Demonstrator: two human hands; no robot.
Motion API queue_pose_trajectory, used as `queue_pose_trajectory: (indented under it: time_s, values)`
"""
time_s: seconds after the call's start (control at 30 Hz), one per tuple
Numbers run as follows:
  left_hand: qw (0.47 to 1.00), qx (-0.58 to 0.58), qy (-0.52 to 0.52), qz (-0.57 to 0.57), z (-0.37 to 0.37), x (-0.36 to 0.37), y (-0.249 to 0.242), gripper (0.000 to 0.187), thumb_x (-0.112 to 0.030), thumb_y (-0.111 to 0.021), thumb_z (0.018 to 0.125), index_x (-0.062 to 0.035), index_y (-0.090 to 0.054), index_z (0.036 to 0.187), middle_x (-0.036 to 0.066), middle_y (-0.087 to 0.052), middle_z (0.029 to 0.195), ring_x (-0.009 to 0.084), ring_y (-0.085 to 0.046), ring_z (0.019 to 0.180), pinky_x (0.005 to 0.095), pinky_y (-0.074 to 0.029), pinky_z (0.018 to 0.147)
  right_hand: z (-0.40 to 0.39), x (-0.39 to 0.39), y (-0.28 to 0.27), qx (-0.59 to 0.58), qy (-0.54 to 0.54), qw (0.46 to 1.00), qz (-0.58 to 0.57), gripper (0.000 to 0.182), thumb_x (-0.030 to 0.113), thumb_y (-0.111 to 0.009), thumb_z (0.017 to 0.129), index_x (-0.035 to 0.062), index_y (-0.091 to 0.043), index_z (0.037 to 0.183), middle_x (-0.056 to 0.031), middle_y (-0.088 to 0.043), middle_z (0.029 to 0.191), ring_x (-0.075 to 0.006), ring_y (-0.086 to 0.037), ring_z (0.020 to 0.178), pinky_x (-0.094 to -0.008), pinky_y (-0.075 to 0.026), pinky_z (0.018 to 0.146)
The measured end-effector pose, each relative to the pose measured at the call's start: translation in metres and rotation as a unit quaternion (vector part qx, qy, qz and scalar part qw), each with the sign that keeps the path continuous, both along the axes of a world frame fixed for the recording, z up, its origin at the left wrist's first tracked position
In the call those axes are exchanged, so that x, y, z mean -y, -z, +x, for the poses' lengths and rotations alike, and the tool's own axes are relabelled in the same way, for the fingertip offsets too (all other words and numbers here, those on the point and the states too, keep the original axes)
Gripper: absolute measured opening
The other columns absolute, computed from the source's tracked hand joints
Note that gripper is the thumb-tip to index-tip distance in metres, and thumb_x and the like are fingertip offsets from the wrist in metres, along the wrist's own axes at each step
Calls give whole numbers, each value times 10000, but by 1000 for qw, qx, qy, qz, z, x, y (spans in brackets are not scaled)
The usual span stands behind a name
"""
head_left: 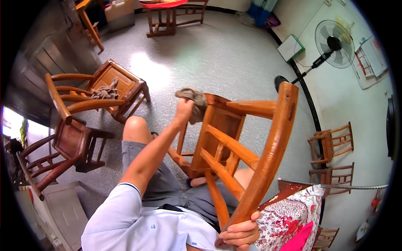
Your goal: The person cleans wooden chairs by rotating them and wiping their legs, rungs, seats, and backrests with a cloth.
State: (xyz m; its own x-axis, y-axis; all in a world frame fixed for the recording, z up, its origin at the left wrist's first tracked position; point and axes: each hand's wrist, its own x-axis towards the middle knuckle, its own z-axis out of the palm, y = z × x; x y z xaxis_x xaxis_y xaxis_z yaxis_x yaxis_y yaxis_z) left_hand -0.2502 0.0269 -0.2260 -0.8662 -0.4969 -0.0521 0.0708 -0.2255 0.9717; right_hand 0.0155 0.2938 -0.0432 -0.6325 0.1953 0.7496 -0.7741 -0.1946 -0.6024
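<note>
My left hand (184,111) is closed around a grey-brown cloth (197,99), which presses against the seat edge of a wooden chair (226,142). This orange-brown chair is tilted, its back toward me and its seat away from me, between and over my legs. At the lower right, my right hand (242,232) wraps its fingers round the end of the chair's thick curved top rail. Part of the seat is hidden behind the back slats.
Two wooden chairs (119,85) (69,140) stand at left, the farther one with a crumpled cloth (106,90) on its seat. A standing fan (333,43) is by the right wall, with small chairs (331,144) below. A floral cloth (284,221) lies beside my right hand.
</note>
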Motion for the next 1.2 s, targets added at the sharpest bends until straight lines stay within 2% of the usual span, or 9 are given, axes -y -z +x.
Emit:
queue_pose_trajectory:
  time_s: [0.13, 0.2, 0.23, 0.27, 0.43, 0.57, 0.83, 0.97, 1.2]
  values:
    - [982, -51, 45, -179, 20, -42, 14, 322, -162, -488, 856, 11, -616, 1096, 184, -673, 994, 328, -639, 943, 401, -501, 850, -5, -12, -8, 91, 32, 993, 68, 511, 307, -400, 955, 178, -428, 462, -11, -522, 397, -172, -465, 466, -421, -308, 936]
    - [974, 16, 112, -194, 43, -49, 27, 323, -191, -488, 847, 19, -603, 1065, 251, -657, 994, 394, -634, 946, 436, -498, 834, -34, 12, -31, 20, 111, 990, 80, 513, 378, -361, 999, 235, -304, 510, 47, -422, 370, -95, -315, 367, -284, -406, 798]
    - [965, 52, 153, -205, 56, -51, 32, 325, -198, -491, 839, 25, -590, 1053, 274, -645, 992, 402, -630, 950, 438, -497, 828, -54, 18, -46, -54, 147, 980, 122, 497, 418, -347, 1012, 238, -343, 548, 72, -384, 371, -90, -250, 325, -227, -387, 569]
    - [958, 74, 186, -204, 76, -54, 11, 309, -190, -492, 833, 27, -580, 1033, 275, -639, 977, 416, -625, 936, 445, -498, 819, -59, 14, -45, -50, 139, 982, 117, 497, 418, -347, 1012, 238, -343, 548, 72, -384, 371, -90, -250, 325, -227, -387, 569]
    - [919, -3, 190, -345, 140, -82, 10, 241, -183, -528, 818, 15, -558, 953, 233, -593, 941, 447, -601, 849, 488, -496, 757, -77, -5, -36, -40, 4, 997, 61, 522, 286, -282, 950, 204, -445, 461, 63, -549, 480, -101, -460, 724, -382, -193, 1119]
    - [846, 34, 286, -448, 170, -82, -20, 250, -196, -568, 805, -14, -528, 971, 201, -547, 955, 436, -597, 835, 505, -495, 727, -94, -5, -42, -85, -7, 990, 110, 495, 297, -277, 958, 189, -440, 503, 48, -513, 453, -129, -448, 731, -391, -183, 1142]
    - [901, 91, 232, -355, 233, -89, 10, 249, -162, -554, 811, 1, -544, 999, 186, -608, 920, 395, -629, 824, 461, -502, 717, -102, -6, -44, -84, -61, 987, 121, 520, 303, -288, 957, 184, -451, 478, 45, -565, 491, -129, -480, 745, -401, -177, 1160]
    - [973, 222, 20, 62, 218, -84, 35, 255, -114, -493, 848, 16, -607, 1035, 92, -651, 873, 169, -604, 791, 318, -498, 715, -111, -7, -49, -79, -75, 986, 129, 506, 296, -282, 953, 176, -449, 490, 37, -570, 500, -139, -479, 755, -402, -168, 1175]
    - [950, 309, -44, -11, 174, -55, 83, 260, -136, -492, 854, 22, -588, 1037, 157, -655, 953, 237, -622, 897, 361, -482, 810, -117, -3, -47, -70, -25, 988, 132, 533, 319, -263, 974, 183, -519, 526, 59, -625, 557, -121, -492, 785, -409, -172, 1131]
